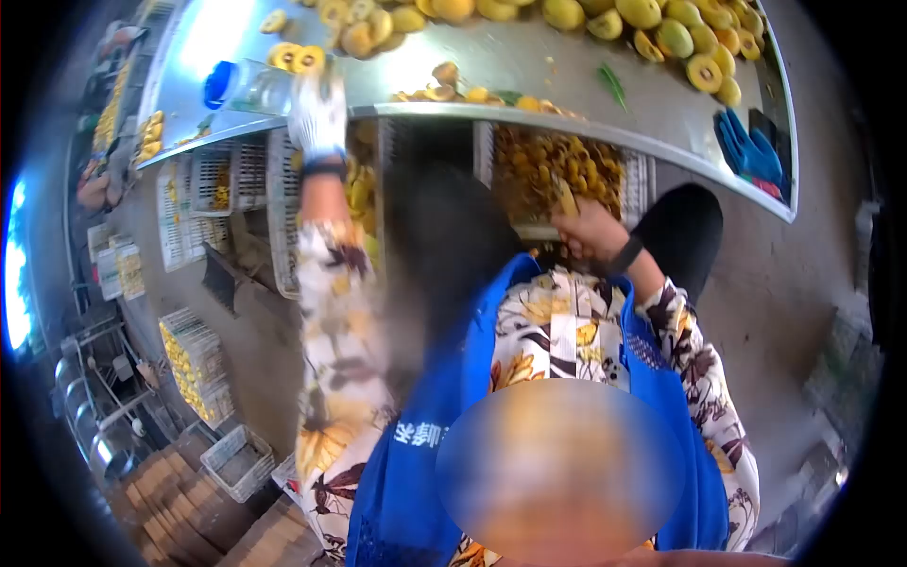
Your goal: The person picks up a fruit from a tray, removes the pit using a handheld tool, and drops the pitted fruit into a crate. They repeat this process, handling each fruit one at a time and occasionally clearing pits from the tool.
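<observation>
My left hand [318, 111], in a white knit glove, stretches over the metal table with its fingers extended and somewhat blurred. Its fingertips are right at a halved yellow fruit [309, 60] with a dark core, and another half lies just left of it. Beside the glove a clear plastic bottle [255, 87] with a blue cap lies on its side. Low at my lap, my bare right hand [592, 231] is closed around a slim, pale-yellow tool [567, 200] that points upward. Below that tool sits a crate [638, 184] of small orange-brown fruit pieces.
Whole and halved yellow fruits [674, 38] heap along the far side of the metal table [529, 71]. Blue gloves [746, 146] lie at its right corner. Another crate [283, 213] with yellow pieces stands under my left arm. More crates [194, 364] and cardboard [179, 491] are on the left floor.
</observation>
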Demonstrator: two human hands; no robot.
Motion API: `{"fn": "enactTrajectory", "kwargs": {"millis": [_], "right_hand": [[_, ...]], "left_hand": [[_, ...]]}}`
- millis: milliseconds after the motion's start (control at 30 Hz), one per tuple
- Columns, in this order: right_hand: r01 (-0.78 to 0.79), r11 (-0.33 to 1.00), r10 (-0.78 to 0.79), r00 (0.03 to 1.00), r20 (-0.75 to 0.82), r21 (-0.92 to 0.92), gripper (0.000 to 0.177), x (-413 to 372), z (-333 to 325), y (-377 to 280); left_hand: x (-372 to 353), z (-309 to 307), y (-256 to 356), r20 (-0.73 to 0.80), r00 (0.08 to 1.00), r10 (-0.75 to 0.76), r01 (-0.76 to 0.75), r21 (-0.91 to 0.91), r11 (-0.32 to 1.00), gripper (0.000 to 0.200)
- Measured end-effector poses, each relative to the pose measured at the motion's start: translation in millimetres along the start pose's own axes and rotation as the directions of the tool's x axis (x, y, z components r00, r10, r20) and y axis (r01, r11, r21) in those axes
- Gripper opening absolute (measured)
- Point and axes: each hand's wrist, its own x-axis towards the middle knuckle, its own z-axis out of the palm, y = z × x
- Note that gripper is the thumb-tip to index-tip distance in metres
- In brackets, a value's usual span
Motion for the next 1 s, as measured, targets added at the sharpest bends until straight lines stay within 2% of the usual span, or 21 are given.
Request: {"fn": "enactTrajectory", "kwargs": {"millis": [33, 100, 167, 233, 267, 300, 367, 400, 433, 467, 500, 567, 600, 633, 667, 700, 733, 767, 833, 900, 1000], "right_hand": [[-0.038, 0.992, 0.031, 0.998, -0.060, -0.121, 0.017, 5.4, -7.4, 3.4], [0.024, 0.987, -0.039, 0.995, -0.091, -0.159, 0.018, -8.7, -16.5, 1.2], [0.033, 0.986, -0.062, 0.983, -0.174, -0.166, 0.020, -31.6, -15.7, -8.6], [0.028, 0.980, -0.077, 0.967, -0.242, -0.199, 0.021, -48.8, -13.2, -12.7], [0.021, 0.974, -0.082, 0.960, -0.268, -0.225, 0.022, -58.7, -11.1, -11.7], [0.019, 0.968, -0.094, 0.952, -0.290, -0.251, 0.022, -64.0, -10.2, -11.1], [0.056, 0.955, -0.147, 0.943, -0.299, -0.292, 0.025, -66.4, -12.3, 2.0], [0.076, 0.944, -0.178, 0.937, -0.300, -0.322, 0.026, -67.6, -7.5, 1.1], [0.105, 0.930, -0.218, 0.929, -0.298, -0.353, 0.027, -65.8, -2.3, -1.8], [0.136, 0.918, -0.260, 0.915, -0.308, -0.373, 0.032, -65.5, 2.1, -10.2], [0.164, 0.904, -0.302, 0.899, -0.318, -0.395, 0.037, -65.3, 6.5, -18.5], [0.137, 0.899, -0.313, 0.867, -0.388, -0.417, 0.044, -59.0, 11.2, -36.3], [0.238, 0.840, -0.450, 0.809, -0.379, -0.488, 0.048, -51.5, 12.6, -40.7], [0.322, 0.762, -0.577, 0.733, -0.362, -0.562, 0.052, -43.9, 13.9, -45.1], [0.342, 0.745, -0.596, 0.728, -0.340, -0.573, 0.053, -45.4, 20.7, -59.3], [0.453, 0.586, -0.765, 0.582, -0.274, -0.672, 0.049, -37.5, 23.8, -59.1], [0.508, 0.396, -0.894, 0.405, -0.193, -0.765, 0.045, -30.5, 27.8, -60.3], [0.478, 0.469, -0.836, 0.511, -0.199, -0.742, 0.043, -33.7, 32.2, -61.2], [0.391, 0.602, -0.685, 0.701, -0.199, -0.696, 0.039, -47.7, 43.7, -70.9], [0.390, 0.595, -0.685, 0.703, -0.190, -0.703, 0.035, -53.1, 46.3, -66.6], [0.401, 0.583, -0.695, 0.697, -0.178, -0.707, 0.033, -56.1, 42.4, -55.5]], "left_hand": [[24.6, 26.2, -3.1, 0.024, 0.992, 0.120, -0.122, 0.067, 0.990, 0.043], [54.4, 46.0, 20.8, 0.112, 0.945, 0.309, -0.327, 0.244, 0.913, 0.042], [89.5, 87.9, 12.3, 0.486, 0.855, 0.180, -0.323, 0.227, 0.919, 0.061], [104.1, 131.4, -6.7, 0.368, 0.916, 0.161, -0.270, 0.267, 0.925, 0.062], [113.5, 139.8, -11.0, 0.404, 0.903, 0.146, -0.252, 0.224, 0.941, 0.065], [111.4, 128.2, 3.4, 0.446, 0.894, 0.045, -0.198, 0.302, 0.933, 0.066], [97.8, 104.5, 21.5, 0.432, 0.902, 0.016, -0.169, 0.319, 0.933, 0.064], [94.5, 109.9, 8.2, 0.389, 0.918, 0.077, -0.101, 0.041, 0.994, 0.059], [89.4, 93.9, 10.5, 0.322, 0.938, 0.126, -0.048, -0.241, 0.969, 0.055], [72.9, 78.6, 15.6, 0.543, 0.840, -0.012, 0.373, -0.561, 0.739, 0.046], [42.1, 34.5, 53.0, 0.533, 0.846, -0.001, 0.428, -0.678, 0.598, 0.040], [-2.3, -6.7, 87.9, 0.631, 0.766, 0.121, 0.573, -0.756, 0.316, 0.039], [-24.5, -27.1, 105.3, 0.672, 0.718, 0.180, 0.649, -0.740, 0.175, 0.039], [-47.4, -44.8, 123.3, 0.696, 0.689, 0.203, 0.684, -0.717, 0.135, 0.043], [-67.2, -45.0, 130.0, 0.722, 0.659, 0.212, 0.734, -0.678, 0.027, 0.048], [-83.5, -42.2, 137.5, 0.750, 0.635, 0.183, 0.768, -0.639, -0.046, 0.052], [-98.7, -44.8, 148.6, 0.746, 0.650, 0.146, 0.757, -0.652, -0.041, 0.053], [-111.7, -44.6, 158.3, 0.741, 0.663, 0.108, 0.747, -0.663, -0.036, 0.055], [-129.0, -26.7, 164.1, 0.689, 0.709, 0.148, 0.705, -0.696, -0.139, 0.059], [-140.9, -20.8, 172.2, 0.680, 0.727, 0.090, 0.685, -0.712, -0.157, 0.059], [-148.9, -26.4, 181.9, 0.629, 0.767, 0.126, 0.637, -0.770, -0.030, 0.056]]}}
